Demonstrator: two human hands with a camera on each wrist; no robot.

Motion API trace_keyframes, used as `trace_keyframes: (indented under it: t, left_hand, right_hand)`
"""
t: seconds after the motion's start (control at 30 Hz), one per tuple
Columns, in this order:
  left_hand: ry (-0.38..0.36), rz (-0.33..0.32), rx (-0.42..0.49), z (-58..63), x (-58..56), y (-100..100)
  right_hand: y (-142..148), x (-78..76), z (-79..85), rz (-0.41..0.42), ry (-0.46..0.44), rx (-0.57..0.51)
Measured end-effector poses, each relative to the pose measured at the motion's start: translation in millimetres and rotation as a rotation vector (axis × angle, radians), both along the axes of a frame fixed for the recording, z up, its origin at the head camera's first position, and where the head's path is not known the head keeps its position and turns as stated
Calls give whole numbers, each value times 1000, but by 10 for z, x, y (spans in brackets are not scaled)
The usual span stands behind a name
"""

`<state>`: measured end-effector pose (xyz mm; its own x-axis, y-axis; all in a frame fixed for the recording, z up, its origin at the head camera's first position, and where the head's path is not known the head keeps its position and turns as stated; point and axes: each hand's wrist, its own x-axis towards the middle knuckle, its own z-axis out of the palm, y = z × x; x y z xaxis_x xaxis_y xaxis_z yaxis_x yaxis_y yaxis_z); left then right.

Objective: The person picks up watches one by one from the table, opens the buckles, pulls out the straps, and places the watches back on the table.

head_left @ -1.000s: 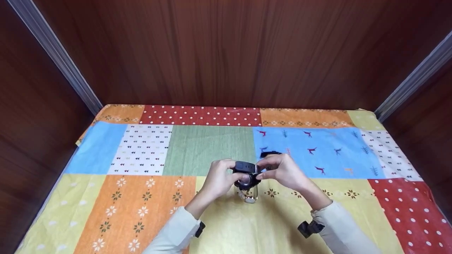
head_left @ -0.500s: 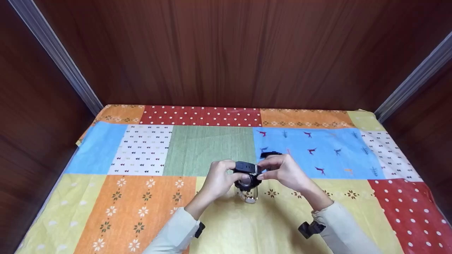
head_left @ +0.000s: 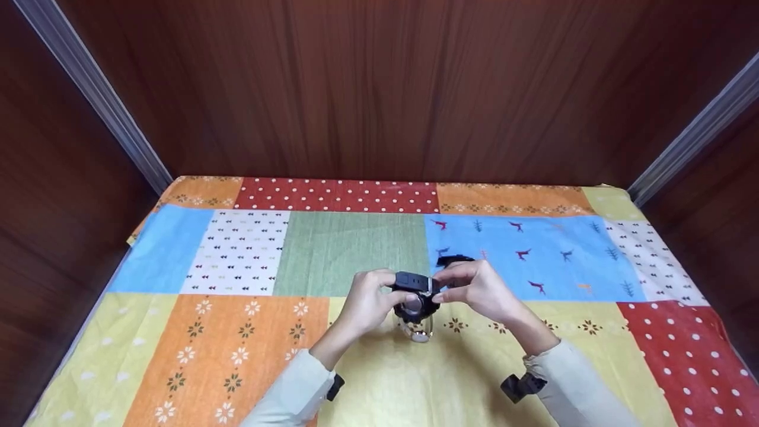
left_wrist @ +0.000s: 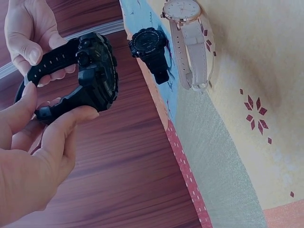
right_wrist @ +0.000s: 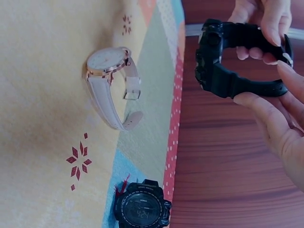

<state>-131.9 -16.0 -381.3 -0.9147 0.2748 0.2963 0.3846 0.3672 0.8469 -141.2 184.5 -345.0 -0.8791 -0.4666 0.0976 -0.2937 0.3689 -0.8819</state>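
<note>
Both hands hold a black wristwatch [head_left: 413,305] up over the cloth, its strap curved into a loop. My left hand [head_left: 369,299] grips one side, thumb at the case, as the head view shows. My right hand [head_left: 479,290] pinches the strap on the other side. In the right wrist view the black strap [right_wrist: 256,88] bends round to a silver buckle [right_wrist: 287,57] between the fingers. In the left wrist view the strap with a row of holes [left_wrist: 53,61] runs to the fingertips of both hands.
On the cloth below the hands stands a watch with a pale strap and rose-gold case [right_wrist: 105,60]. A second black digital watch [left_wrist: 147,42] lies beyond, on a blue patch. The patchwork cloth [head_left: 356,249] covers the table, with brown wood panels [head_left: 379,89] on three sides.
</note>
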Motion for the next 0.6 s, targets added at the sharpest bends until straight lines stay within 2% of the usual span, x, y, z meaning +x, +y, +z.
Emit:
trace_keyframes:
  t: [0.33, 0.6]
  left_hand:
    - [60, -7, -19, -28, -12, -7]
    - [45, -12, -12, -42, -18, -16]
  right_hand:
    - [-2, 24, 19, 11, 3, -22]
    - [3, 7, -13, 15, 6, -29]
